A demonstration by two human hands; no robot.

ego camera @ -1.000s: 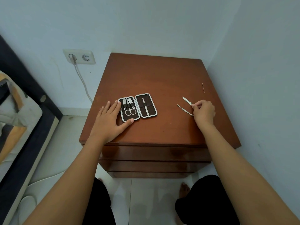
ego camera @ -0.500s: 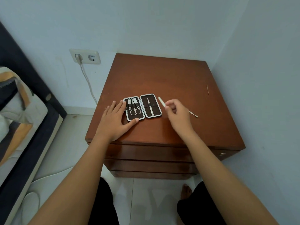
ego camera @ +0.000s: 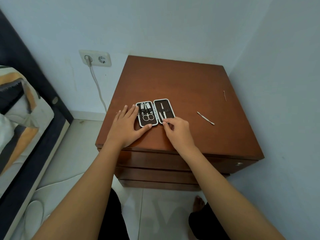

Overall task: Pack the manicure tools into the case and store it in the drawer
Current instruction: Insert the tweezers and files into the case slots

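- The left hand (ego camera: 127,124) lies flat on the worktop (ego camera: 181,80), fingers spread, touching the left side of the open case (ego camera: 155,112)
- The right hand (ego camera: 178,130) fingers are pinched together on a thin metal tool (ego camera: 162,116) in the case's right half
- Another metal tool (ego camera: 205,118) lies alone on the worktop, well to the right

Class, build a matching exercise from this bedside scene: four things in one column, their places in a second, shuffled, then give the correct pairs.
Things
1. scissors
2. cuticle pusher
3. tweezers
4. left hand

Places
A. pinched in the right hand, over the case's right half
B. flat on the nightstand, against the case's left edge
C. strapped into the case's left half
D. loose on the nightstand, right of the case

Pairs: 1-C, 2-D, 3-A, 4-B
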